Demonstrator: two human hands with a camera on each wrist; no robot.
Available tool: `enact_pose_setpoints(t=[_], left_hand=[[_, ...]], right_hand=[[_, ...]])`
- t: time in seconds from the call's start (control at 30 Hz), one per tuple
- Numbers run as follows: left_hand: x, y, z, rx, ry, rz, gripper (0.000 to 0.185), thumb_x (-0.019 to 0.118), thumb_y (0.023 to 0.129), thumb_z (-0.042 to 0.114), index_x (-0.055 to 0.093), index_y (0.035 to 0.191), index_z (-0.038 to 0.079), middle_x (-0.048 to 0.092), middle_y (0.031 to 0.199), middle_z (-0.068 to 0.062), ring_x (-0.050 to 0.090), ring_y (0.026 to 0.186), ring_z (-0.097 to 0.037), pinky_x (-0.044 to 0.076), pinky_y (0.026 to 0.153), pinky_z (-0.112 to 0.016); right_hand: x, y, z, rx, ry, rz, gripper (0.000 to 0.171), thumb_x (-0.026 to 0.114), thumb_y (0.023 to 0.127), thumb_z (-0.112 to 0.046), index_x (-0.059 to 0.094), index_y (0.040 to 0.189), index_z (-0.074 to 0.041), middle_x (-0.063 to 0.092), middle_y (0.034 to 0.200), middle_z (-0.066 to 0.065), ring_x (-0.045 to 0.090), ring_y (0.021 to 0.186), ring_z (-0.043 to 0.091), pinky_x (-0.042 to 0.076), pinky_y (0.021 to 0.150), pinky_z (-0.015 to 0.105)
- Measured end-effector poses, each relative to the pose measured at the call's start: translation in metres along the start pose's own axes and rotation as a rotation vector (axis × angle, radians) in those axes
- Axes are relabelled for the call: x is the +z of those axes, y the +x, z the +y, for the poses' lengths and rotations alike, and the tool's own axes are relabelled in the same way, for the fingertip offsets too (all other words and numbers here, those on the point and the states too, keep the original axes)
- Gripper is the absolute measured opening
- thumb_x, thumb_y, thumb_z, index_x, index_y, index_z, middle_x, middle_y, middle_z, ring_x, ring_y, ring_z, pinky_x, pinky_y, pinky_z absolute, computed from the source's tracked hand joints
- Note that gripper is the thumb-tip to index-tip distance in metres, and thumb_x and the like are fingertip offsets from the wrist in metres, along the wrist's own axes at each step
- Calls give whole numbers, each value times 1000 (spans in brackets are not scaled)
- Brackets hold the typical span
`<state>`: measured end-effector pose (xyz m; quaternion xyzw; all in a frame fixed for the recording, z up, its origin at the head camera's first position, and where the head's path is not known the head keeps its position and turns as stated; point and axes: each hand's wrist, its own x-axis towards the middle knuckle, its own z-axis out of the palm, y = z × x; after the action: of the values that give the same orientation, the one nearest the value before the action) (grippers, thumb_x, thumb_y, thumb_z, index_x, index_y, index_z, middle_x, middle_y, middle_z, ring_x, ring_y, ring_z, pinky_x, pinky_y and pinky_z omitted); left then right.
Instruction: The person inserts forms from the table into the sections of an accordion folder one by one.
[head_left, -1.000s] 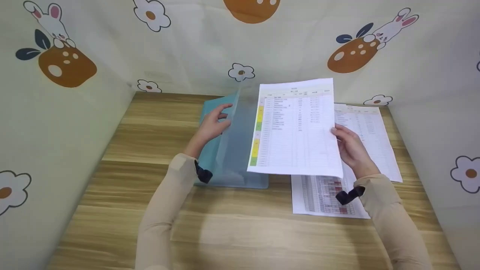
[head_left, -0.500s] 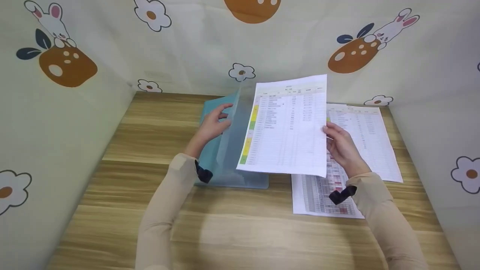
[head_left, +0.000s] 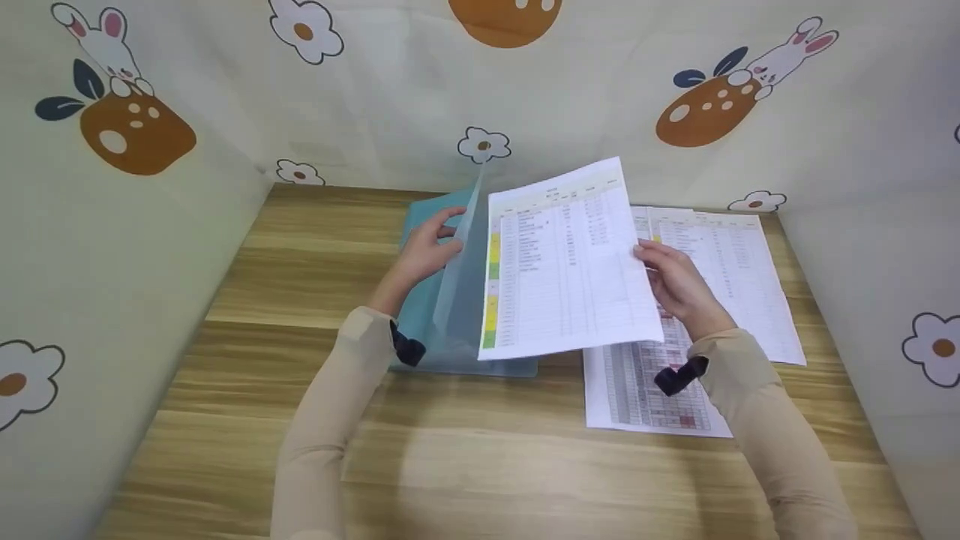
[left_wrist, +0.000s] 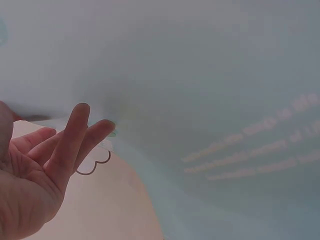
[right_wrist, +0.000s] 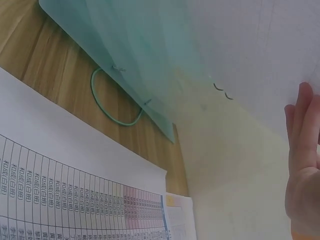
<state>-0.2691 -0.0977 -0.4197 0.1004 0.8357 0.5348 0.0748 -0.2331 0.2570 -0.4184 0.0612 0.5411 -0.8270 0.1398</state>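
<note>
A blue-green translucent plastic folder lies on the table, its flap lifted and standing nearly upright. From the left side, my left hand touches this flap; in the left wrist view its fingers look extended against the plastic. My right hand pinches the right edge of a printed sheet of paper, thumb in front and fingers behind. The sheet, a table with a yellow and green left column, hangs tilted over the folder's right part, close beside the flap. Its left edge hides some of the folder.
More printed sheets lie on the right of the wooden table; one with grey and red rows sits nearer the front. A green cord loop shows at the folder's edge. Patterned cloth walls surround the table.
My right hand has carried the sheet leftward toward the raised flap, and the sheet has tilted, its lower left corner dropping. My left hand and the folder stay put.
</note>
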Motion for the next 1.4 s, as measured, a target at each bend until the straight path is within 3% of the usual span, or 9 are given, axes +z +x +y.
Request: enact_pose_setpoints(t=[0.23, 0.63, 0.73, 0.97, 1.4], left_hand=[[-1, -5, 5, -28, -11, -12, 49, 50, 85, 14, 37, 132, 18, 51, 119, -7, 52, 100, -18, 48, 70, -34], [0, -2, 2, -45, 23, -12, 50, 51, 85, 17, 38, 132, 22, 48, 122, -6, 50, 103, -19, 47, 72, -35], [0, -3, 2, -52, 15, -14, 49, 51, 85, 17, 37, 132, 22, 49, 121, -5, 50, 103, -18, 47, 72, -34], [0, -1, 2, 5, -40, -18, 51, 47, 82, 7, 39, 132, 15, 50, 119, -11, 51, 102, -19, 48, 64, -34], [0, -3, 1, -35, -25, -26, 50, 49, 85, 13, 37, 132, 22, 48, 121, -4, 51, 102, -15, 47, 72, -31]], right_hand=[[2, 12, -2, 8, -9, -17, 20, 47, 89, -2, 45, 109, 0, 61, 86, 9, 60, 72, 15, 48, 62, 23], [11, 33, -10, 13, -63, -31, 14, 48, 88, -2, 55, 101, -1, 62, 85, 9, 61, 72, 15, 48, 62, 23], [14, 37, -9, -3, -84, -33, 18, 48, 88, -2, 53, 105, 1, 62, 86, 9, 61, 74, 15, 48, 62, 23], [19, 42, -5, 4, -131, -13, 32, 50, 88, -5, 43, 118, 5, 61, 88, 8, 61, 76, 15, 48, 66, 24], [31, 45, 8, -14, -160, 40, 44, 48, 88, -5, 35, 127, 10, 61, 86, 6, 61, 71, 13, 48, 62, 21]])
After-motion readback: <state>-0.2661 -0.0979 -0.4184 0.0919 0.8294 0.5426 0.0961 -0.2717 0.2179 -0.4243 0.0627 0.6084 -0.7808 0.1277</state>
